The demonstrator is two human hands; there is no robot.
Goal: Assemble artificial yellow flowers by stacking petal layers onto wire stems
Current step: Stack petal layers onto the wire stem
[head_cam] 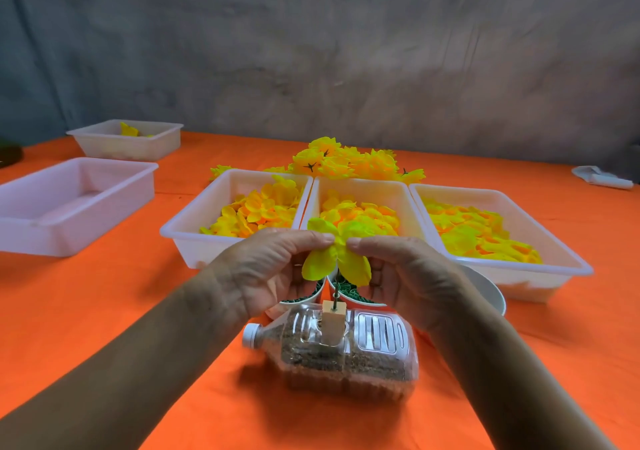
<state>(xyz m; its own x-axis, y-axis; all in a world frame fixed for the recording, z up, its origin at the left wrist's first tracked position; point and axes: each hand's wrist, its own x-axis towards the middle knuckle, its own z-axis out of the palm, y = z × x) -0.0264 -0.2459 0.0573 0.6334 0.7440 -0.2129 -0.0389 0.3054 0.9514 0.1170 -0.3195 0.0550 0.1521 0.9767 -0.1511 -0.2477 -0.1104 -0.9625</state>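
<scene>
Two hands at work, our left hand [266,269] in a pinching grip on the yellow fabric petal layer [337,255], over the thin green wire stem [335,299] in the sand-filled clear plastic bottle [332,349] on the orange table [104,294], our right hand [405,273] pinching its other side.

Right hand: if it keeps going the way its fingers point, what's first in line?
The right hand points left, pinching the yellow petal layer. Just past that petal it would likely meet the left hand, whose fingertips pinch the same layer from the opposite side.

Five trays [194,238], one bottle [346,349], two hands [273,269]
</scene>
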